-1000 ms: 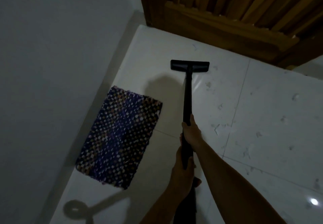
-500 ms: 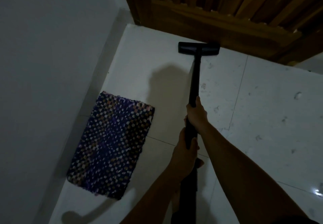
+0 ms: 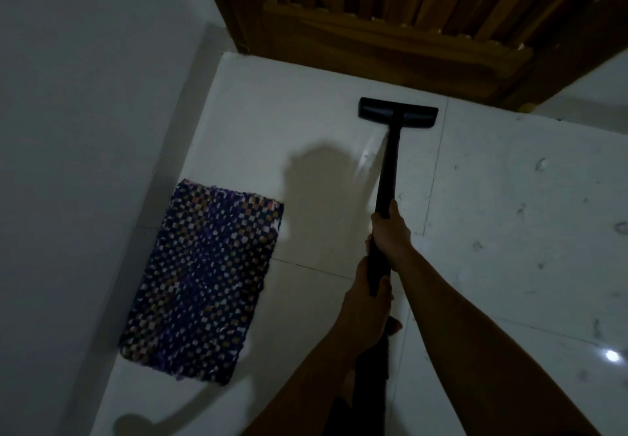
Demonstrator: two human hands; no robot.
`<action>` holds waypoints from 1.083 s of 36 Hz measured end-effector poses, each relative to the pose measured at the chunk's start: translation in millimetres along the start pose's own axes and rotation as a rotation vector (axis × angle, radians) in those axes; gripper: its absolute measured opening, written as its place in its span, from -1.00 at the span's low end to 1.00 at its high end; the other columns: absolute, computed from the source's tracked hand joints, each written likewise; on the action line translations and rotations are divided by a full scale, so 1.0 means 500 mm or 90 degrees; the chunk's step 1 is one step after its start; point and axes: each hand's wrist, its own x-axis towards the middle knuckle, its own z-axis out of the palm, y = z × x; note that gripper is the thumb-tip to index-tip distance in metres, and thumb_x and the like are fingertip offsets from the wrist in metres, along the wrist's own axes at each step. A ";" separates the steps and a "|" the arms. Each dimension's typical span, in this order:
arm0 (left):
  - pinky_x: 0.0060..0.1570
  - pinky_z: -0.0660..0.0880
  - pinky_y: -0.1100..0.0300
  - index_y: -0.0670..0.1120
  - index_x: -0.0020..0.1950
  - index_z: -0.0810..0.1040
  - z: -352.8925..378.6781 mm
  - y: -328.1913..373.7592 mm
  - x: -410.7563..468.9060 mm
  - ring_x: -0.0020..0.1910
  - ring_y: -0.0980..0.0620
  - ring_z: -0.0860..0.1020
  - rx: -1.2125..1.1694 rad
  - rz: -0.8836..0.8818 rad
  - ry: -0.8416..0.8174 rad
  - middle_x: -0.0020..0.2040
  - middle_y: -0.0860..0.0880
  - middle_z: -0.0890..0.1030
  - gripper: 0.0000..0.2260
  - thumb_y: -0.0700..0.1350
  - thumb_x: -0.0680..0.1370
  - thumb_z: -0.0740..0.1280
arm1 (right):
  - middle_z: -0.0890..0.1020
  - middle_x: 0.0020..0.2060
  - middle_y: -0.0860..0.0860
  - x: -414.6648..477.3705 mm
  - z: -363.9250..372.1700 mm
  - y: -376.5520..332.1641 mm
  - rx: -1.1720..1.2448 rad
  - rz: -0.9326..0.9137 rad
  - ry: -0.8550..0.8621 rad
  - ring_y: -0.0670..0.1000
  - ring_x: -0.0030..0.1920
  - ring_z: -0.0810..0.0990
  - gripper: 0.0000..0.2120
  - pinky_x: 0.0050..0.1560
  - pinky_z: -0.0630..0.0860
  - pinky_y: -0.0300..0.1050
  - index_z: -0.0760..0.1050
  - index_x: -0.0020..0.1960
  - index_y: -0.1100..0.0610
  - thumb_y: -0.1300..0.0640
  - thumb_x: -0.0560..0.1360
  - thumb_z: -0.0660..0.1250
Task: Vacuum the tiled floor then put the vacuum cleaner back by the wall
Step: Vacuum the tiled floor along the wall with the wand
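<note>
A black vacuum cleaner's long tube [image 3: 386,170] runs away from me across the white tiled floor [image 3: 509,231]. Its flat black floor head [image 3: 397,113] lies on the tile just short of the wooden door. My right hand [image 3: 390,231] grips the tube higher up, fingers wrapped round it. My left hand [image 3: 365,303] grips the tube below that, nearer my body. The vacuum's lower part is hidden under my arms at the bottom edge.
A wooden door [image 3: 390,27] closes off the far side. A grey wall [image 3: 85,129] runs along the left. A dark woven mat [image 3: 204,276] lies on the floor beside that wall. Scattered bits of dirt [image 3: 540,163] mark the tiles on the right.
The floor head was pushed forward toward the door and now sits right along its foot. Both hands kept their grip on the tube.
</note>
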 end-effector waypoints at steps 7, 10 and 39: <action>-0.58 0.44 0.39 -0.03 0.45 0.21 0.011 -0.045 -0.067 -0.42 0.11 0.45 -0.006 -0.012 0.000 -0.19 0.01 0.47 -0.63 -0.05 0.64 0.10 | 0.54 -0.17 0.16 -0.063 0.000 0.054 0.025 0.013 0.001 0.01 -0.51 0.44 -0.42 -0.66 0.39 -0.32 -0.03 0.56 -0.10 0.14 0.62 0.10; -0.56 0.45 0.39 -0.03 0.45 0.22 0.007 -0.072 -0.099 -0.38 0.13 0.47 0.004 0.003 0.011 -0.20 0.02 0.48 -0.64 -0.07 0.64 0.10 | 0.53 -0.23 0.14 -0.097 0.008 0.076 0.035 0.009 0.001 0.01 -0.50 0.45 -0.41 -0.58 0.41 -0.25 -0.02 0.57 -0.09 0.14 0.62 0.11; -0.43 0.48 0.24 -0.06 0.41 0.22 0.059 -0.439 -0.434 -0.35 0.06 0.45 0.016 0.022 -0.029 -0.15 -0.03 0.45 -0.65 -0.05 0.63 0.09 | 0.51 -0.12 0.15 -0.433 0.021 0.452 0.029 0.006 0.002 0.01 -0.47 0.46 -0.43 -0.70 0.33 -0.37 0.00 0.57 -0.06 0.14 0.62 0.12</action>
